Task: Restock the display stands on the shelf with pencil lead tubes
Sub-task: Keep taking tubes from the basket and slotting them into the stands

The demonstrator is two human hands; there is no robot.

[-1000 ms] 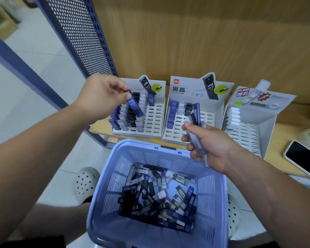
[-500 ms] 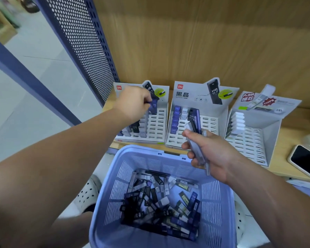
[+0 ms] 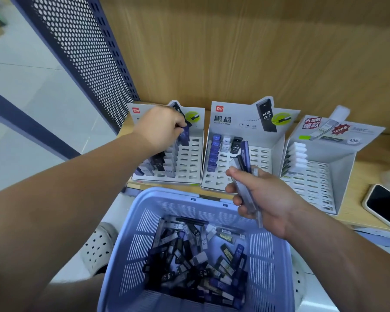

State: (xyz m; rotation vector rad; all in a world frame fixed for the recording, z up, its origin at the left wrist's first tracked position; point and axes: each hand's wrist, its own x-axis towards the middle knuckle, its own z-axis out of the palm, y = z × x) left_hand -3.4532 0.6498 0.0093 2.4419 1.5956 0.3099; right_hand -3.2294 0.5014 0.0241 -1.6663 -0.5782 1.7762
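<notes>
At left stand (image 3: 190,164), left hand (image 3: 160,129) pinching blue tube (image 3: 184,138), right hand (image 3: 267,199) gripping tubes (image 3: 244,154).

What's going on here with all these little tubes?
A person is restocking display stands on a shelf. Their left hand pinches a blue tube at the back of the left stand. Their right hand grips a bundle of tubes near the blue basket, which holds many more loose tubes.
</notes>
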